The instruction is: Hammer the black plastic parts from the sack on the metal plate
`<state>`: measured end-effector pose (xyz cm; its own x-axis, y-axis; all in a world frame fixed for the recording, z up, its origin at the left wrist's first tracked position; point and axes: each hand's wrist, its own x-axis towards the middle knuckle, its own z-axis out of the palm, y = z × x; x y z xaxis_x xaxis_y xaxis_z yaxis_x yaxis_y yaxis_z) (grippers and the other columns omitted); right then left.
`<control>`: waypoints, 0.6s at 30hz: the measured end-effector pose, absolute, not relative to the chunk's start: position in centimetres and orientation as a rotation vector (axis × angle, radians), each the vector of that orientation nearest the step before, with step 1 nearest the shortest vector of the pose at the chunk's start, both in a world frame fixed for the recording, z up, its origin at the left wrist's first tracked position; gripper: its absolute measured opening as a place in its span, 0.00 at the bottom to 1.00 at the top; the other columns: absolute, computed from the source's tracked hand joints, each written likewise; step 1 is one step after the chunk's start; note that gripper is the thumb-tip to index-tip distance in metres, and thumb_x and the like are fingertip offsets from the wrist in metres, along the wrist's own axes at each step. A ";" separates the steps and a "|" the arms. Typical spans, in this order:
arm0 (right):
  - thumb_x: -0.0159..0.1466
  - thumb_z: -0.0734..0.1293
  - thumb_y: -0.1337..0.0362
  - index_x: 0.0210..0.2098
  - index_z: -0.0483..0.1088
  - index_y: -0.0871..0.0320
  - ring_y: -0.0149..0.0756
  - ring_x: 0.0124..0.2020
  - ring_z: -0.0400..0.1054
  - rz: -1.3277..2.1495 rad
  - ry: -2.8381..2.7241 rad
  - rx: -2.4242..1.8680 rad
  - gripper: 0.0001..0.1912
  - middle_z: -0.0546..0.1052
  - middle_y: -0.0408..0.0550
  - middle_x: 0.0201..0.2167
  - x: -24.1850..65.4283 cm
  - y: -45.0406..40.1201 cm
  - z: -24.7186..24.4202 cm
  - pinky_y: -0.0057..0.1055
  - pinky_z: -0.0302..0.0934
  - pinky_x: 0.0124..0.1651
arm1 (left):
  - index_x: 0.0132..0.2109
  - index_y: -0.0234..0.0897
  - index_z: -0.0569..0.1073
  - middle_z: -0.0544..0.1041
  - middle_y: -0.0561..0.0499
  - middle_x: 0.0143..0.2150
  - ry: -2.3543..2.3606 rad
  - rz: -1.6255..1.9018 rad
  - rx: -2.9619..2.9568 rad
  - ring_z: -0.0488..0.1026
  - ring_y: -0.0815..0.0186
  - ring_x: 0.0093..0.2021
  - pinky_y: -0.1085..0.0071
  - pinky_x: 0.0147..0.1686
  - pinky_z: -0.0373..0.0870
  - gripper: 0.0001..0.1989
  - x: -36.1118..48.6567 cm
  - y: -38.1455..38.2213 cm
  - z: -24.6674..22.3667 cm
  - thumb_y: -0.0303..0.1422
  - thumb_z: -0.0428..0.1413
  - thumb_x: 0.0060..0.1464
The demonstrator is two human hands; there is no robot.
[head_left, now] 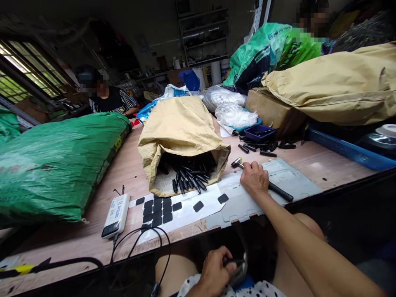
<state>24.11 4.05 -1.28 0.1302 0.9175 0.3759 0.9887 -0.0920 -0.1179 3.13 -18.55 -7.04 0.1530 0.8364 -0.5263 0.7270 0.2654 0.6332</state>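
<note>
My right hand (255, 178) is closed around the metal shaft of a small hammer (281, 191). The hammer has a black handle and a yellowish face on its head, and it lies over a grey plastic board (291, 177) at the table's edge. Down at my lap, my left hand (216, 266) is curled, its fingers pinched near a dark object that I cannot make out. An open bag-like container (243, 268) is beside those fingers. A beige sack (182, 123) lies on the table, its mouth towards me, with many black pen-shaped parts (188, 177) spilling inside.
Black square pads (157, 211) lie on a white sheet near a white power bank (116, 216) with cables. A full green sack (55, 165) fills the left. More black parts, a purple tray (260, 133), a cardboard box (272, 109) and a blue tray (349, 146) stand right. Two people sit beyond.
</note>
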 end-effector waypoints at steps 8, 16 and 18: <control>0.68 0.60 0.65 0.49 0.72 0.57 0.44 0.45 0.61 -0.255 -1.853 -2.080 0.13 0.71 0.55 0.43 24.1 4.0 -1.0 0.37 0.45 0.39 | 0.46 0.41 0.80 0.81 0.48 0.37 1.611 -0.038 1.440 0.77 0.56 0.39 0.64 0.40 0.70 0.15 4.8 -15.7 -7.5 0.40 0.61 0.53; 0.68 0.60 0.65 0.49 0.72 0.58 0.44 0.45 0.61 -0.262 -1.849 -2.080 0.13 0.70 0.55 0.43 24.1 4.0 -1.0 0.36 0.45 0.39 | 0.42 0.40 0.79 0.77 0.51 0.33 1.667 0.619 1.763 0.72 0.64 0.33 0.70 0.34 0.67 0.12 1.3 -7.6 3.1 0.32 0.50 0.63; 0.68 0.60 0.65 0.49 0.72 0.58 0.44 0.45 0.61 -0.259 -1.850 -2.082 0.13 0.70 0.55 0.43 24.1 4.0 -0.9 0.36 0.45 0.39 | 0.47 0.42 0.79 0.76 0.48 0.41 1.836 0.728 2.023 0.72 0.61 0.42 0.66 0.43 0.68 0.15 -0.2 -4.5 3.6 0.25 0.50 0.60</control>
<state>24.05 4.02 -0.93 0.1342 0.9242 0.3576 0.9869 -0.0921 -0.1325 -0.25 -4.48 3.56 0.0483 0.9862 0.1586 0.8270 -0.1285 0.5473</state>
